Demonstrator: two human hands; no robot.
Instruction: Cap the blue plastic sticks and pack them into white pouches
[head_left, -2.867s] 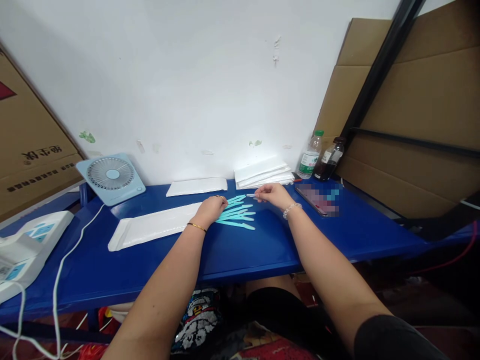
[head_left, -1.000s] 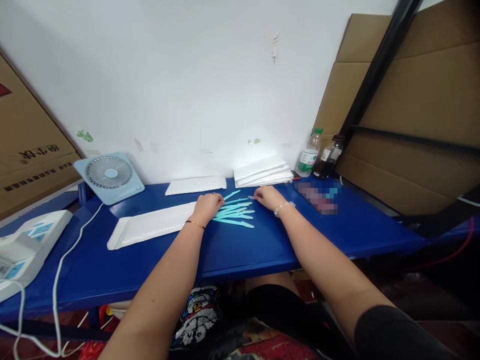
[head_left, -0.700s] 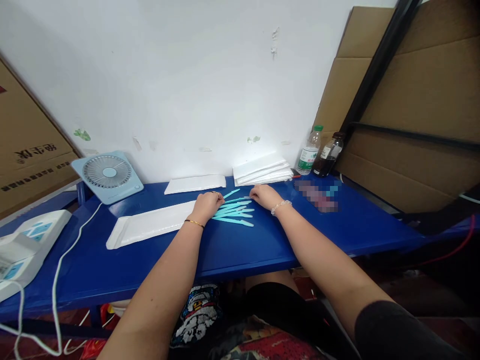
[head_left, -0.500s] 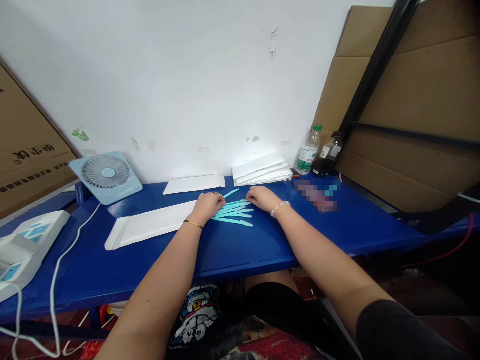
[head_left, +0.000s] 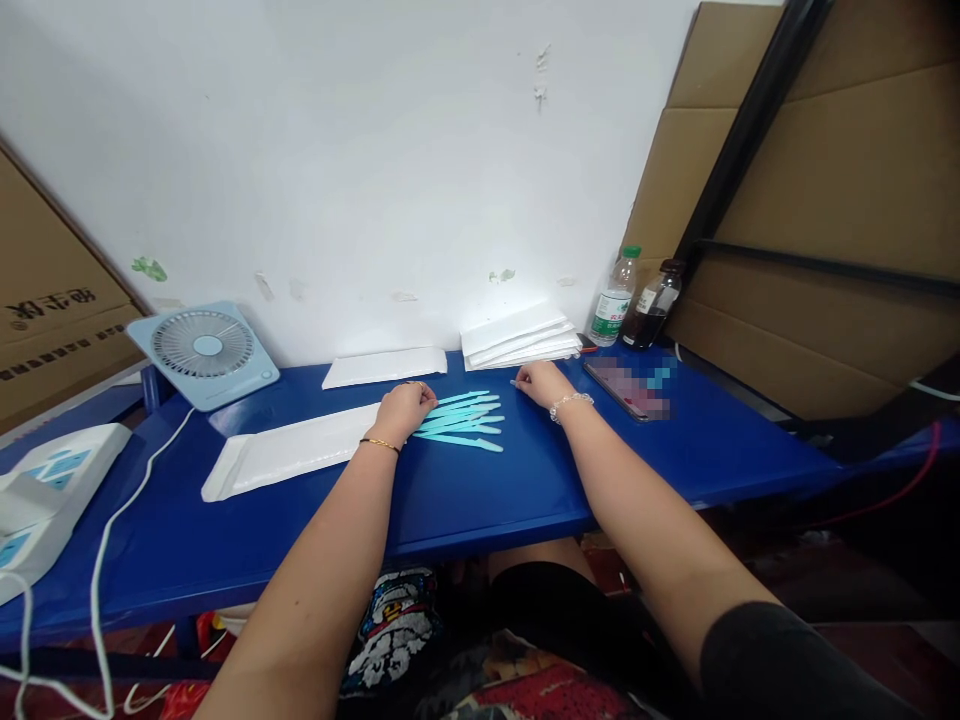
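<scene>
Several slim turquoise sticks (head_left: 465, 425), which look like eyebrow razors, lie fanned out on the blue table (head_left: 487, 495). My left hand (head_left: 405, 408) is closed at their left ends, its fingertips pinched on one of the upper sticks. To the right of the fan, my right hand (head_left: 541, 382) is held low over the table in a pinch. A small pale tip shows at its fingers, too small to name. Under my left wrist a long white padded envelope (head_left: 292, 450) lies flat, its right end partly hidden by the hand.
Another white envelope (head_left: 386, 367) and a stack of white envelopes (head_left: 521, 335) lie along the wall. A phone (head_left: 619, 388), a water bottle (head_left: 615, 300) and a dark bottle (head_left: 654, 308) stand or lie right. Left are a blue fan (head_left: 206, 350) and a white power strip (head_left: 67, 470).
My right hand has moved right, away from the turquoise sticks. The stick that pointed up from my left fingers now lies lower, in line with the fan. The view has shifted slightly.
</scene>
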